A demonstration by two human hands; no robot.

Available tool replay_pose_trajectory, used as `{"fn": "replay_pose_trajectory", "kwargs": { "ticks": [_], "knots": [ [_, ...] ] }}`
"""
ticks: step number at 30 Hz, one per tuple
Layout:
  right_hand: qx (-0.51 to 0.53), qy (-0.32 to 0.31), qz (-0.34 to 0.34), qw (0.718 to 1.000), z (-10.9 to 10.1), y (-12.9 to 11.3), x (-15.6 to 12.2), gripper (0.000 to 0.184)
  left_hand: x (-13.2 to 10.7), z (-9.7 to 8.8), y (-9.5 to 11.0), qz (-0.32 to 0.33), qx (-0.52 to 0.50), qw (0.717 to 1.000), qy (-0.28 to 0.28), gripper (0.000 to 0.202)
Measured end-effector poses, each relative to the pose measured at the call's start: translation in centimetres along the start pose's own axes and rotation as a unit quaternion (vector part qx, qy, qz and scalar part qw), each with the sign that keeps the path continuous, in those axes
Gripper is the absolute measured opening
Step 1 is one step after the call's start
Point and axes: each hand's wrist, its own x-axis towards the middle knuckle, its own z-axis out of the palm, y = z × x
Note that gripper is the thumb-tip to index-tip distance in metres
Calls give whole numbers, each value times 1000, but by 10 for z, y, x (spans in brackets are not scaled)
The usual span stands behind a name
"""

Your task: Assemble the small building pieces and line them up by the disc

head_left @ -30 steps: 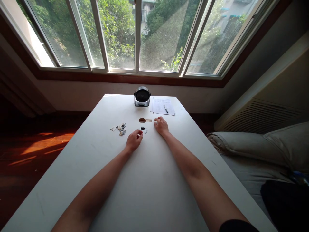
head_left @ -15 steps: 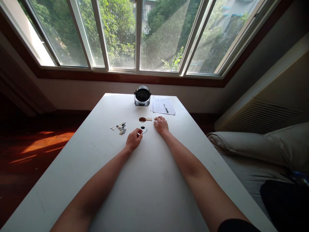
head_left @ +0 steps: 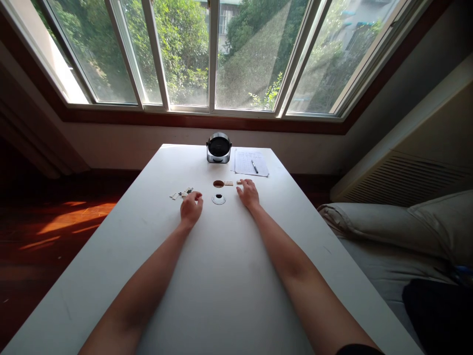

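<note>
Two hands on the bench (head_left: 229,276): left hand (head_left: 191,208) curled loosely, can't tell if it's pinching anything, fingertips right at the brick pile (head_left: 178,194) trailing off leftward; right hand (head_left: 249,194) lies flat, spread, touching a tan piece (head_left: 239,182).

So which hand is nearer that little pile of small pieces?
Left. The left hand sits right beside the pile; the right hand rests farther right, beyond the white disc.
</note>
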Motion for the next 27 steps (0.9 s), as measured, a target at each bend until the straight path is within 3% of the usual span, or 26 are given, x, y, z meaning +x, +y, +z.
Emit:
{"fn": "replay_pose_trajectory", "kwargs": {
  "ticks": [4,9,15,22,27],
  "knots": [
    [62,39,26,997,-3,0,-13,41,20,-23,-39,-46,105,991,63,29],
    [108,37,19,993,-5,-11,-18,39,24,-26,-65,-38,174,983,40,31],
    [124,24,-28,992,-11,-41,-21,37,22,-23,-67,-45,210,976,26,29],
    [150,-44,-109,982,-13,-85,-40,30,21,-28,-66,-61,220,971,64,16],
    [161,-80,-125,976,-16,-89,-44,24,20,-29,-56,-50,234,969,59,14]
  ]
}}
